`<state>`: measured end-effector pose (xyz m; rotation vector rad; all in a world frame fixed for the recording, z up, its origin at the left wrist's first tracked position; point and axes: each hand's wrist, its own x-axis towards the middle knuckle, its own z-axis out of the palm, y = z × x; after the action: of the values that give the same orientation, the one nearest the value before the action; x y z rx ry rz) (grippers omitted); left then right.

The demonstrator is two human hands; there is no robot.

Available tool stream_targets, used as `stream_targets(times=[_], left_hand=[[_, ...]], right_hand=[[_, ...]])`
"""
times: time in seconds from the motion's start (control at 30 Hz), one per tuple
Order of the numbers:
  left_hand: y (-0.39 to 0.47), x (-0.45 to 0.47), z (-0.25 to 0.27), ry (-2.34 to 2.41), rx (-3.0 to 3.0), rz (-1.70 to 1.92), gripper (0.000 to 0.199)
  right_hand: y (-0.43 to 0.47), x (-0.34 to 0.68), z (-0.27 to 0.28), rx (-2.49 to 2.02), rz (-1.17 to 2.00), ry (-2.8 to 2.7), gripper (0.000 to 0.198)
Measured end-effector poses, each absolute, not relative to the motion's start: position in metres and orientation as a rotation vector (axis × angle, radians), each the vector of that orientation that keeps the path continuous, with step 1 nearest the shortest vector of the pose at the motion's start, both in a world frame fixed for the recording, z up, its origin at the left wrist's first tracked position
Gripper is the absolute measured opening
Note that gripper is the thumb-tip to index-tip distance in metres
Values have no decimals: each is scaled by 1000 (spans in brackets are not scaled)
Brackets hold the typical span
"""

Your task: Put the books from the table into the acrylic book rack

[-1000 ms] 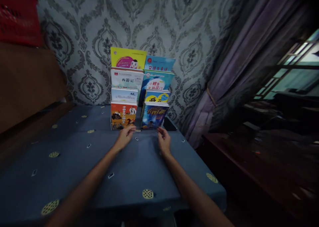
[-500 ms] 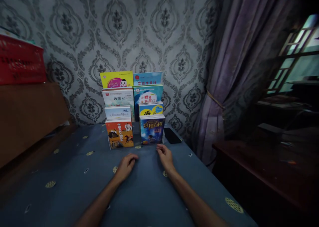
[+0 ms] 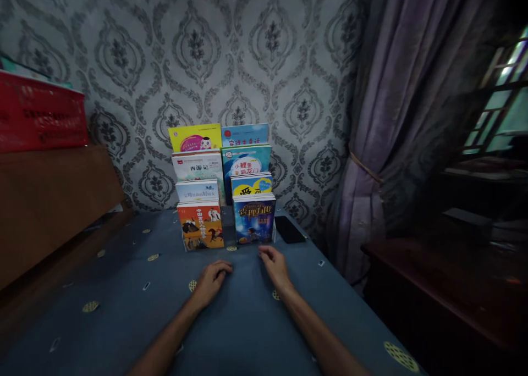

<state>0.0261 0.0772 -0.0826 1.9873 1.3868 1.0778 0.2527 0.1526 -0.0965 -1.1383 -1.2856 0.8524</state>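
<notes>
My left hand (image 3: 213,280) rests on the blue patterned cloth (image 3: 247,321), fingers loosely bent and apart, with nothing in it. My right hand (image 3: 274,263) lies a little farther forward, likewise relaxed, open and holding nothing. Beyond the left hand stands an orange book (image 3: 202,227) with horse riders on its cover. A dark blue book (image 3: 254,222) is upright just past my right fingertips; I see a small gap. Behind these two, more books rise in two stepped columns, among them a white book (image 3: 198,168), a teal book (image 3: 246,160) and a yellow book (image 3: 194,138).
A black flat object (image 3: 290,229), perhaps a phone or tablet, lies right of the books. At left a red basket (image 3: 41,112) sits on a brown box (image 3: 53,200). A purple curtain (image 3: 379,134) and dark red furniture (image 3: 437,288) are at right. Patterned wallpaper (image 3: 198,51) backs the scene.
The camera view has shifted slightly, so the books and furniture appear lower and a little farther right. Both hands stay nearly still on the cloth. No book has moved.
</notes>
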Motion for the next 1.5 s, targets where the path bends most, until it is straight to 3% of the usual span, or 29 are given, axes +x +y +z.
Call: stream_targets(times=[0.37, 0.77, 0.9, 1.17, 1.5], left_hand=[[71, 29, -79, 1388, 2034, 1005, 31], [62, 30, -73, 1326, 1978, 1080, 29], [71, 8, -28, 1238, 1853, 1291, 33], [132, -71, 123, 1480, 1956, 2019, 30], [212, -113, 133, 1496, 1604, 2058, 47]], right_hand=[[144, 255, -90, -1173, 815, -1395, 39], [122, 242, -76, -1137, 692, -1558, 36], [122, 218, -28, -974, 680, -1596, 37], [181, 156, 101, -634, 463, -1642, 51], [245, 132, 115, -792, 371, -1642, 53]])
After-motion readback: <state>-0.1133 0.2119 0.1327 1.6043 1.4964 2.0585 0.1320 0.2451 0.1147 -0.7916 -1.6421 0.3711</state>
